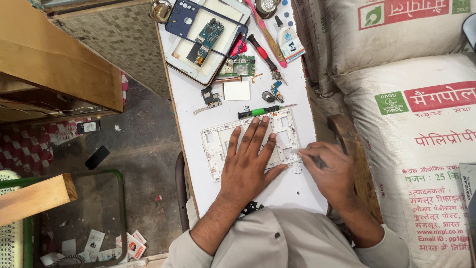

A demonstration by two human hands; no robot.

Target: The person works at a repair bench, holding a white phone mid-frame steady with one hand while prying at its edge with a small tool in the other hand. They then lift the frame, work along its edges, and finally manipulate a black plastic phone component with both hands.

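On the narrow table point(292, 191), the tablet frame point(218, 144) lies nearest the person, with the left hand point(248, 164) flat upon it and the right hand point(329, 168) at its right edge, pinching a small tool point(317, 161). Just beyond the frame lies a screwdriver point(260, 111), then small loose parts point(210, 98); farther still, a tablet housing point(198, 69) carries a phone frame point(173, 22) and a circuit board point(208, 37), with pliers point(263, 54) to its right. Sacks point(426, 124) stand right of the table, the floor point(144, 154) left.
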